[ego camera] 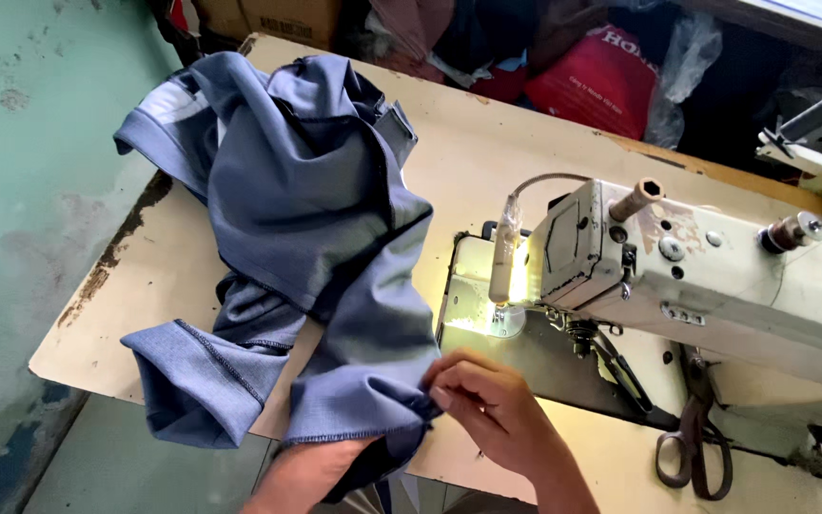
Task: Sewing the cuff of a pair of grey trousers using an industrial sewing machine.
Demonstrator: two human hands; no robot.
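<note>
A blue-grey garment [306, 219] lies bunched over the left half of a beige sewing table [487, 152], one hemmed end hanging over the front edge. My right hand [492, 409] pinches an edge of the fabric near the table's front, fingers closed on the cloth. My left hand is mostly hidden under the fabric; only its forearm [311, 476] shows at the bottom. A cream industrial sewing machine [715, 276] stands to the right, its small lamp [506, 257] lit over the needle area.
Dark scissors [692, 447] lie on the table below the machine arm. Behind the table are a red bag [592, 81], a cardboard box [273, 17] and piled cloth. A green wall [30, 143] runs along the left.
</note>
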